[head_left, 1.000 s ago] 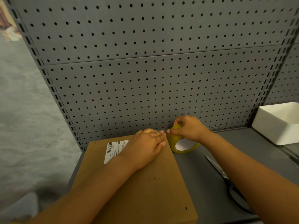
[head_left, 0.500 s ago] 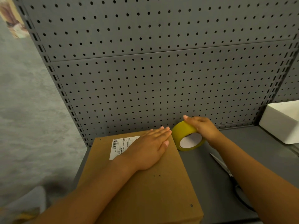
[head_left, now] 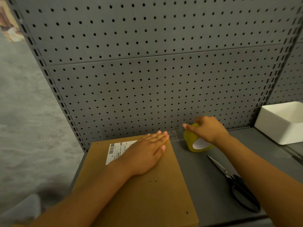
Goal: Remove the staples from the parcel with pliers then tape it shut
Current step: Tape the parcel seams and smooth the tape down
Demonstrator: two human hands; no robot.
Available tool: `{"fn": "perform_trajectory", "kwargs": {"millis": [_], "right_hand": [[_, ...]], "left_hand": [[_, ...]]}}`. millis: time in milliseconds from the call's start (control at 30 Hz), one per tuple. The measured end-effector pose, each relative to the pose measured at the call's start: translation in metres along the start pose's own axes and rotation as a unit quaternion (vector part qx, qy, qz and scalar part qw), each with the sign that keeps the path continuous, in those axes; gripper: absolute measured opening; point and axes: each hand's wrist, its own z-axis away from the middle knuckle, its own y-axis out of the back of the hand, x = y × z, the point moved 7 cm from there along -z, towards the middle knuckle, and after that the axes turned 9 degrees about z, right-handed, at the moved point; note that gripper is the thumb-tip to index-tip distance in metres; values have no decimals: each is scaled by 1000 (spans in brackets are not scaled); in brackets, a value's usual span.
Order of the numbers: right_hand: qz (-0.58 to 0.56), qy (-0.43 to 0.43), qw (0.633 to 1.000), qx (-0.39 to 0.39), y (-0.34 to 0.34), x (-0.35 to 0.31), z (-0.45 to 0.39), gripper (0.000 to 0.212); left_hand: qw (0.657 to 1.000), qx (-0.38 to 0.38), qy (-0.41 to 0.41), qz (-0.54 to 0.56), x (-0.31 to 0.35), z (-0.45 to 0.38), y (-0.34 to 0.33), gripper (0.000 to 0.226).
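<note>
A flat brown cardboard parcel (head_left: 147, 194) with a white barcode label (head_left: 118, 150) lies on the grey shelf (head_left: 205, 185). Small staple holes show in its top. My left hand (head_left: 147, 153) lies flat on the parcel's far end, fingers together. My right hand (head_left: 206, 128) grips a yellow-green roll of clear tape (head_left: 193, 143) standing on the shelf just right of the parcel. A clear strip of tape (head_left: 176, 134) stretches from the roll to the parcel's far right corner, by my left fingertips. No pliers are in view.
Black-handled scissors (head_left: 236, 182) lie on the shelf under my right forearm. A white open box (head_left: 282, 123) stands at the right back. A grey pegboard wall (head_left: 147, 71) rises right behind the parcel. Grey floor lies left of the shelf.
My right hand has drawn the tape roll to the right, away from the parcel's corner, and a clear strip now spans the gap. My left hand stays flat on the parcel.
</note>
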Motion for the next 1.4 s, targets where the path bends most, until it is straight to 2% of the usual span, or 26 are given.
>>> {"fn": "perform_trajectory", "kwargs": {"millis": [200, 333, 467, 567, 733, 833, 933, 1033, 1233, 1300, 1400], "right_hand": [[-19, 17, 1000, -12, -3, -3, 3, 54], [162, 44, 985, 25, 4, -17, 8, 50], [216, 68, 973, 38, 6, -22, 9, 54], [201, 70, 977, 16, 5, -19, 7, 52], [39, 67, 997, -28, -3, -12, 3, 52], [21, 73, 997, -20, -4, -13, 2, 52], [31, 71, 997, -12, -5, -12, 1, 51], [43, 72, 996, 2, -7, -11, 0, 50], [39, 58, 998, 8, -7, -12, 0, 51], [27, 49, 998, 11, -5, -11, 2, 53], [97, -2, 992, 78, 2, -9, 8, 56]], "left_hand": [[1000, -9, 2, -7, 0, 5, 0, 49], [1000, -8, 3, -8, 0, 5, -1, 48], [1000, -2, -1, -10, 1, 6, 0, 48], [1000, 4, -6, -7, 2, 6, 0, 48], [998, 45, -17, -35, 3, 10, 11, 49], [988, 116, -53, -86, 8, 2, 26, 54], [963, 199, -131, -129, 12, -14, 36, 49], [947, 248, -160, -129, 16, -33, 48, 49], [921, 273, -252, -116, 30, -54, 42, 43], [923, 264, -255, -115, 26, -55, 38, 40], [945, 213, -232, -95, 19, -61, 31, 28]]}}
